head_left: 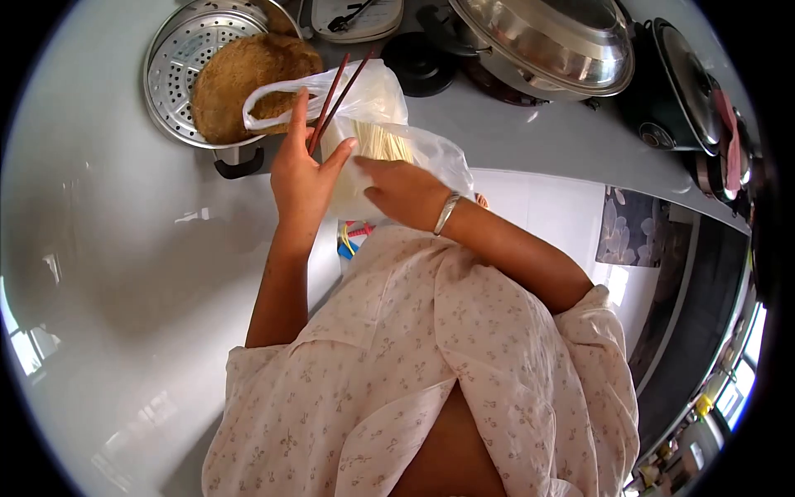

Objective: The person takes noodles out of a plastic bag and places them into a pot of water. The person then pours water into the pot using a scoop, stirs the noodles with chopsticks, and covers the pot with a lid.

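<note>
The left hand point(300, 178) clamps chopsticks point(334, 91), seemingly steadying the plastic bag point(383, 93), so it gapes around the pale strands point(383, 145) at twelve o'clock, near the right hand point(410, 192), whose grip I cannot tell.

a loose pale-pink garment point(397, 348) at six o'clock, printed with small brownish sprigs; a silvery bangle point(446, 213) at two o'clock.

A large silver metal pot with a domed lid point(546, 41) stands back from the glossy grey bench's point(538, 137) front edge, beside a flat black disc point(421, 70); farther right along that edge sits a dark rounded cooker point(650, 103).
</note>
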`<control>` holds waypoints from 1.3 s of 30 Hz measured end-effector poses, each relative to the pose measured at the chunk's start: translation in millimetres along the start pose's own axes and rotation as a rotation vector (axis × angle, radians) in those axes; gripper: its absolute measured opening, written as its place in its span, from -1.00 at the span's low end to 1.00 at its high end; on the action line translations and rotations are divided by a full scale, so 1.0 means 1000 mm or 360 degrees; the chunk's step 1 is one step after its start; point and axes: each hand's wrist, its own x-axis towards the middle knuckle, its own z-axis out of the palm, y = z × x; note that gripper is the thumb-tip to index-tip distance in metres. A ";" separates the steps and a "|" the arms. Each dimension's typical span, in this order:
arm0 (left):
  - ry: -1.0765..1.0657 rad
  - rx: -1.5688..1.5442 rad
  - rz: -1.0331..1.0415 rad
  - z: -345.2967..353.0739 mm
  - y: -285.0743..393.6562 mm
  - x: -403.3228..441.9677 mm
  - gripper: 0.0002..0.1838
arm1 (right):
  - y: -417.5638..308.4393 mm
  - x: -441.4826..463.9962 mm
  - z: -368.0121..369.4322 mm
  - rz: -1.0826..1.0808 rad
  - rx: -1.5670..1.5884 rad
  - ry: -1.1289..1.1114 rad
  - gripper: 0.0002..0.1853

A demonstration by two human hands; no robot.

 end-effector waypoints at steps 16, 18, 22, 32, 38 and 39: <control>0.0025 -0.0243 -0.0239 -0.036 -0.027 0.013 -0.28 | 0.029 0.053 -0.020 -0.0245 -0.0216 0.0484 -0.47; 0.0093 -0.0333 -0.0235 -0.031 -0.032 0.014 -0.30 | 0.024 0.060 -0.020 -0.0253 -0.0186 0.0561 -0.56; 0.0115 -0.0366 -0.0225 -0.031 -0.031 0.016 -0.31 | 0.029 0.076 -0.002 -0.0303 -0.0339 0.0351 -0.75; 0.0196 -0.0374 -0.0246 -0.035 -0.034 0.022 -0.43 | 0.032 0.128 0.023 0.0186 -0.1002 0.0062 -0.67; 0.0201 -0.0386 -0.0281 -0.038 -0.042 0.018 -0.50 | 0.033 0.127 0.025 0.0157 -0.1039 0.0097 -0.73; 0.0227 -0.0413 -0.0250 -0.038 -0.044 0.018 -0.51 | 0.031 0.128 0.024 0.0158 -0.1044 0.0096 -0.73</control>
